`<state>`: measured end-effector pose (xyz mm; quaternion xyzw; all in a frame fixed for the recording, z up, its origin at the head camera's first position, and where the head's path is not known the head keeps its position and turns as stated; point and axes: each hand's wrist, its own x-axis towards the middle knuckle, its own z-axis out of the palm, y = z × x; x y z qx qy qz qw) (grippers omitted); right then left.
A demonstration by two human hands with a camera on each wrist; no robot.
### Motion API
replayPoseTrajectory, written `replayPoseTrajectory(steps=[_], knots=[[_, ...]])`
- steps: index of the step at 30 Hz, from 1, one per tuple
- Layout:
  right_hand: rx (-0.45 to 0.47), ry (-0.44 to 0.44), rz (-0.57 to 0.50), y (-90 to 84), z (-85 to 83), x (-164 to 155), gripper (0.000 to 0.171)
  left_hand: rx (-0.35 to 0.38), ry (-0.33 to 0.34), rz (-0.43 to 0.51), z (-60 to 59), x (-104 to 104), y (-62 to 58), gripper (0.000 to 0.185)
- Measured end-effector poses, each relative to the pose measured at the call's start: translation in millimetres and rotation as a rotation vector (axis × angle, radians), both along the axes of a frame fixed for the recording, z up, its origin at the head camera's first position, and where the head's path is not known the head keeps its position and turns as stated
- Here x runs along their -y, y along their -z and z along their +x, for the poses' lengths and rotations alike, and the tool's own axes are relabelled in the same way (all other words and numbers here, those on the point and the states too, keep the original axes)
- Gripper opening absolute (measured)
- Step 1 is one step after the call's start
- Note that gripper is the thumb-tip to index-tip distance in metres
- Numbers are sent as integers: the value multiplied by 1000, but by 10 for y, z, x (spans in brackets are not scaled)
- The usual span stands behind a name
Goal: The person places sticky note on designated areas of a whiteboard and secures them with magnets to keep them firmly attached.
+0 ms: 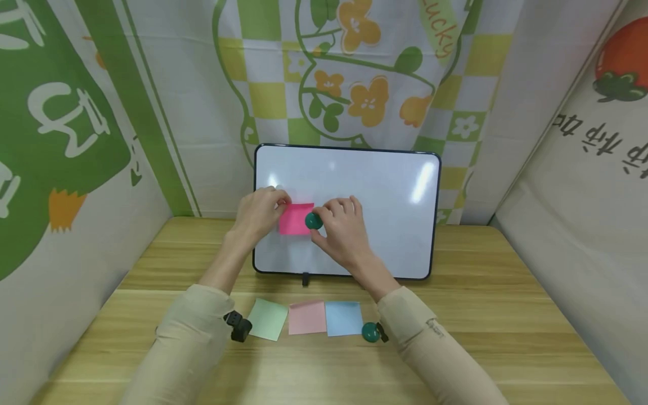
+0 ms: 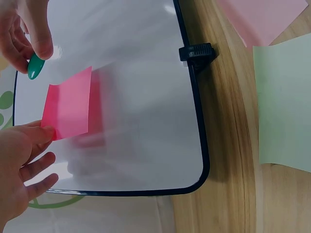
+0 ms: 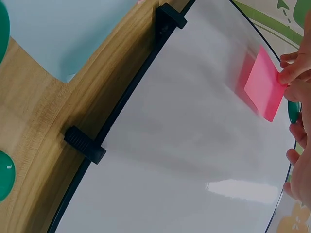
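A white board [image 1: 385,185] stands upright on the wooden table [image 1: 486,315]. A bright pink sticky note [image 1: 295,220] lies against the board's left half. My left hand [image 1: 263,211] pinches the note's left edge, with its thumb [image 2: 41,133] at the note [image 2: 68,104]. My right hand [image 1: 340,225] grips a round green magnet [image 1: 314,221] at the note's right edge. In the left wrist view the magnet [image 2: 35,67] sits just off the note's corner, near the board face. The right wrist view shows the note [image 3: 262,87] and a sliver of the magnet [image 3: 293,111].
Three sticky notes lie in a row in front of the board: pale green [image 1: 268,319], light pink [image 1: 307,316] and light blue [image 1: 343,318]. A second green magnet [image 1: 370,332] rests by my right sleeve. A black foot [image 1: 305,278] props the board. Patterned cloth walls enclose the table.
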<state>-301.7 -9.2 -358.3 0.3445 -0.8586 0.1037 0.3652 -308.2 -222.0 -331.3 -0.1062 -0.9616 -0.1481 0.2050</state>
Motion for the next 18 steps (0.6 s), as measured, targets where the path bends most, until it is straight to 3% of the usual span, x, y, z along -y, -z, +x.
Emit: replayPoseTrajectory(steps=[18], knots=[[-21,31,21,-18,-88,172,33,-4,7,-11,-3,20,-10,16]])
